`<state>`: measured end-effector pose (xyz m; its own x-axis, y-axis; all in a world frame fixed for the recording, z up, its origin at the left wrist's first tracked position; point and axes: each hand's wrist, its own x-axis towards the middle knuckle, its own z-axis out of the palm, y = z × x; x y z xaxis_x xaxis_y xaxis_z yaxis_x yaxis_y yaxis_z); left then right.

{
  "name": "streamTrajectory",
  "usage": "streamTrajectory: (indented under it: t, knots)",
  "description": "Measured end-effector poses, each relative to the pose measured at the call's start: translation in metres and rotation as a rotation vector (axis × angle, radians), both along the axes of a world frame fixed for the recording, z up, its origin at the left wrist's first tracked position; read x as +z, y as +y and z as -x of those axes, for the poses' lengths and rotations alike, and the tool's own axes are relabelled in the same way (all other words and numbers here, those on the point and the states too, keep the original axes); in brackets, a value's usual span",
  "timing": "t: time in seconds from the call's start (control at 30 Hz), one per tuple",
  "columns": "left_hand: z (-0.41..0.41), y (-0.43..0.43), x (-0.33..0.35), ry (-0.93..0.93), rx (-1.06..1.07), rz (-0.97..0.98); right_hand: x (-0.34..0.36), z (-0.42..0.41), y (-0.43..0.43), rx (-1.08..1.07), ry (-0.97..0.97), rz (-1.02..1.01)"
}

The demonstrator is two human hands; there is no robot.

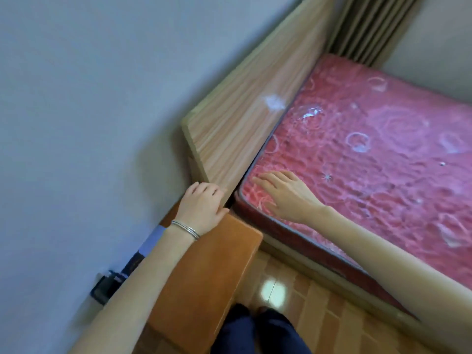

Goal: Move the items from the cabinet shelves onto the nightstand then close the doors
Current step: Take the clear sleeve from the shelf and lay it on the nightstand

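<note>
An orange-brown wooden nightstand stands between the wall and the bed. My left hand rests at its far corner beside the headboard, fingers loosely bent, holding nothing; a thin bangle circles the wrist. My right hand lies flat with straight fingers on the corner of the red mattress. A blue-and-dark item lies on the nightstand along the wall, partly hidden by my left forearm. No cabinet or its doors are in view.
A light wooden headboard runs along the grey wall. A dark plug or charger sits at the wall near the nightstand. Tiled floor and my dark trouser legs show below. Curtain folds hang behind the bed.
</note>
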<state>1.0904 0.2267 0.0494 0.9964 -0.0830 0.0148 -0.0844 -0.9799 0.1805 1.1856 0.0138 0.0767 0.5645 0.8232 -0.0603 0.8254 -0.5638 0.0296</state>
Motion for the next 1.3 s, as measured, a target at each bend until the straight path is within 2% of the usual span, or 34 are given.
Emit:
streamTrajectory:
  t: [0.1, 0.27, 0.5, 0.67, 0.8, 1.0, 1.13, 1.3]
  knots:
    - [-0.034, -0.053, 0.039, -0.13, -0.223, -0.03, 0.026, 0.013, -0.067, -0.168, -0.083, -0.03]
    - [-0.053, -0.167, 0.068, -0.254, -0.544, -0.042, 0.051, 0.07, -0.181, -0.459, -0.209, -0.051]
    - [0.011, -0.362, 0.082, -0.33, -1.038, -0.004, 0.057, 0.249, -0.349, -1.002, -0.197, 0.005]
    - [0.122, -0.492, 0.087, -0.347, -1.358, 0.055, 0.066, 0.422, -0.421, -1.318, -0.19, 0.068]
    - [0.246, -0.588, 0.095, -0.355, -1.63, 0.11, 0.08, 0.576, -0.46, -1.56, -0.182, 0.132]
    - [0.433, -0.694, 0.121, -0.392, -1.901, 0.236, 0.119, 0.787, -0.492, -1.925, -0.2, 0.2]
    - [0.542, -0.742, 0.145, -0.443, -2.075, 0.31, 0.146, 0.891, -0.491, -2.149, -0.298, 0.176]
    - [0.64, -0.788, 0.164, -0.464, -2.232, 0.36, 0.158, 0.978, -0.499, -2.313, -0.356, 0.183]
